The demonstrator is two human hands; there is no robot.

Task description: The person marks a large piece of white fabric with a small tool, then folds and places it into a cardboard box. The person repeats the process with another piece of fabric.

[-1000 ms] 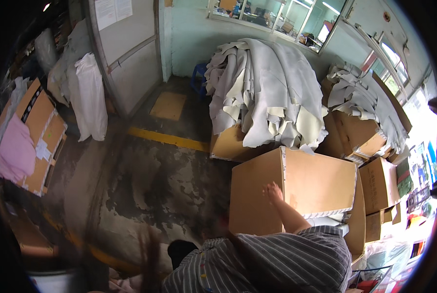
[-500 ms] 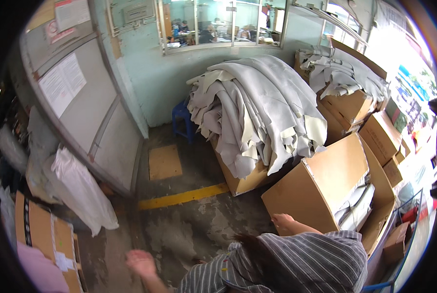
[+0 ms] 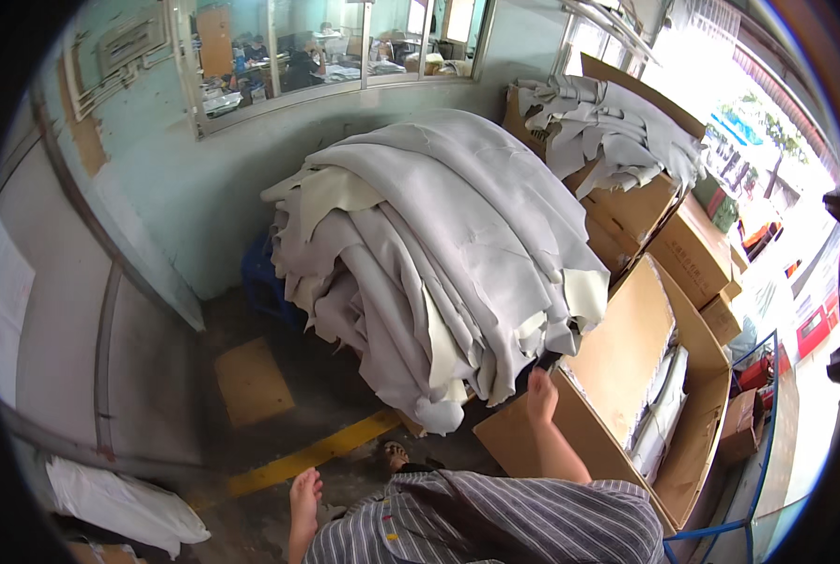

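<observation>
A large heap of pale grey leather hides (image 3: 439, 216), some with cream undersides turned out, drapes over a cardboard box in front of me. My right hand (image 3: 543, 399) reaches forward to the lower right edge of the heap, beside an open cardboard box. At its fingertips is a small dark patch, and I cannot tell whether it is an object or a shadow. How its fingers are set is partly hidden. My left hand (image 3: 304, 493) hangs low near my body, its fingers loosely bent and apart, holding nothing.
Rolled grey material lies in the open cardboard box (image 3: 617, 367) at right. Behind it, more hides (image 3: 617, 132) top stacked cartons (image 3: 688, 249). A blue stool (image 3: 268, 280) stands by the wall. A yellow floor line (image 3: 317, 453), cardboard piece (image 3: 253, 381) and white sack (image 3: 119, 503) lie left.
I have come closer to the heap, and the view has turned right. My right hand has moved forward from the box flap to the hides' lower edge. My left hand has drawn in toward my body.
</observation>
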